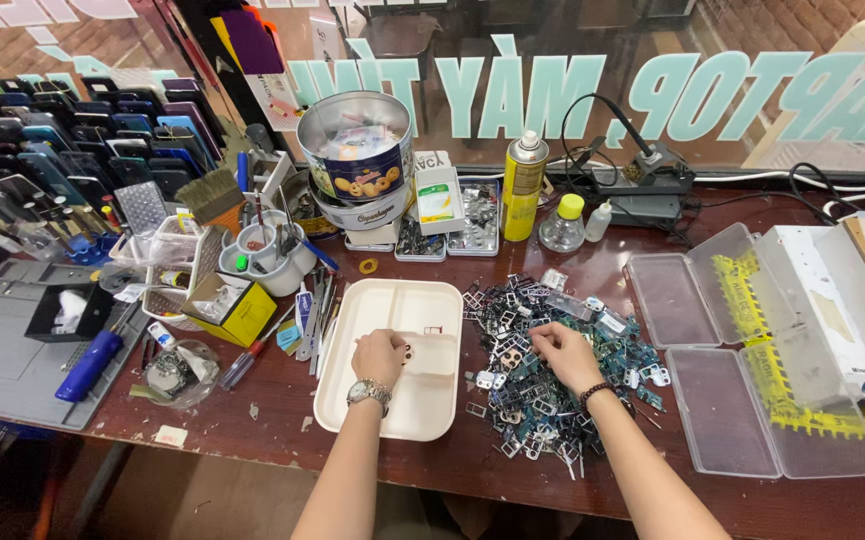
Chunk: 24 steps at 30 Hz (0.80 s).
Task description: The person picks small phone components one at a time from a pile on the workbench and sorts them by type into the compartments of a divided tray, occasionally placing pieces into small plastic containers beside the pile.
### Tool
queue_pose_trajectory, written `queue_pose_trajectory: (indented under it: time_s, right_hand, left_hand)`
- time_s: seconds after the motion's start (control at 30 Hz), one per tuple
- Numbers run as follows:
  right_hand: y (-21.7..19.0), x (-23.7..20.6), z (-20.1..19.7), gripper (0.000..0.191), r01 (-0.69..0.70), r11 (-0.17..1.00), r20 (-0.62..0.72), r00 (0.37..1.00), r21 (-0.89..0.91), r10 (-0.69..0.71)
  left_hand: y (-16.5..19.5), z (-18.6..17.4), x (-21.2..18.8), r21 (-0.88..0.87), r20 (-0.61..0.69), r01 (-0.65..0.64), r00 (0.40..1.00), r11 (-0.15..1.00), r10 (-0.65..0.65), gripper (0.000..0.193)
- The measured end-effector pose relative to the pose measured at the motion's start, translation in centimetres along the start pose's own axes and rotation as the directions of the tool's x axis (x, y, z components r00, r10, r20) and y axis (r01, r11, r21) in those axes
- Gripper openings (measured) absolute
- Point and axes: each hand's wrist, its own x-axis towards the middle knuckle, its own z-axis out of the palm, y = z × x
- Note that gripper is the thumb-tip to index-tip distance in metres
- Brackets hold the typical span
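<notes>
Round biscuit tin (356, 150), dark blue label, is standing at the table's far edge. White-green small box (439, 199) is leaning just beside it. Yellow spray can (523, 186) is standing right of that. Yellow-black carton (231, 307) is lying open toward the left edge. Pale teal window lettering (592, 95) is running behind.

Yellow spray can (523, 186), biscuit tin (356, 148)

Count of items on my bench, by kind.
I count one white divided tray (352, 400), one heap of small metal parts (542, 390), one yellow spray can (523, 187), two round tins (357, 150), two clear lidded boxes (742, 400), one blue-handled tool (90, 365).
</notes>
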Motion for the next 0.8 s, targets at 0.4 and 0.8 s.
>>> queue_pose_trajectory:
  time_s: [0.4, 0.8]
  right_hand:
    - [-5.6, -4.4, -0.8, 0.030, 0.141, 0.809, -0.118, 0.961, -0.570, -0.250]
    - [-0.9, -2.7, -0.5, 0.020, 0.103, 0.923, -0.136, 0.977, -0.371, -0.163]
  left_hand:
    - [8.3, 6.1, -3.1, -0.322, 0.033, -0.331, 0.932, 0.887, 0.360, 0.012]
    - [10.3, 13.0, -5.0, -0.545, 0.072, -0.222, 0.948, 0.809, 0.309, 0.020]
